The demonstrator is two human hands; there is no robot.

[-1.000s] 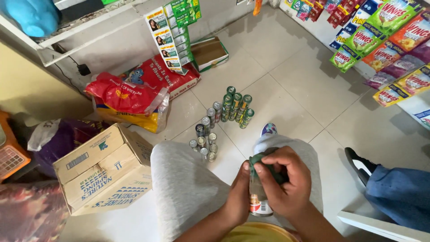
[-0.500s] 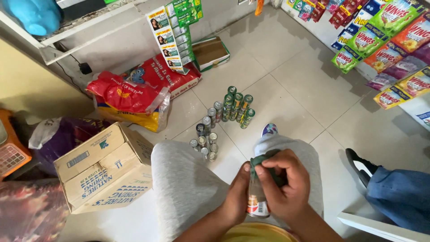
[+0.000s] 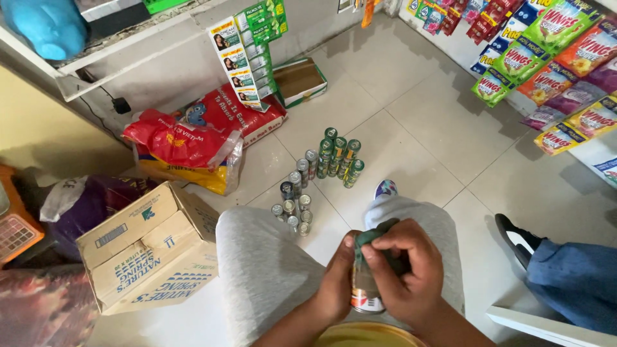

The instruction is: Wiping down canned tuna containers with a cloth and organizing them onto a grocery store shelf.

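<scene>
My left hand [image 3: 335, 283] grips a small drink can [image 3: 365, 295] upright over my lap. My right hand [image 3: 403, 270] presses a dark green cloth [image 3: 374, 238] against the can's top and side. On the tiled floor just beyond my knees stand several more cans: a green-topped group [image 3: 338, 154] farther out and a silver-topped group [image 3: 295, 199] closer in.
A cardboard box [image 3: 149, 247] sits at my left, with red and yellow sacks [image 3: 186, 148] behind it. Hanging sachet strips [image 3: 247, 48] and a flat box [image 3: 299, 80] are by the wall. Packets [image 3: 546, 71] line the right shelf. Another person's leg and shoe [image 3: 553, 263] are at right.
My right hand has shifted slightly over the can's top with the cloth. The can stays in my left hand.
</scene>
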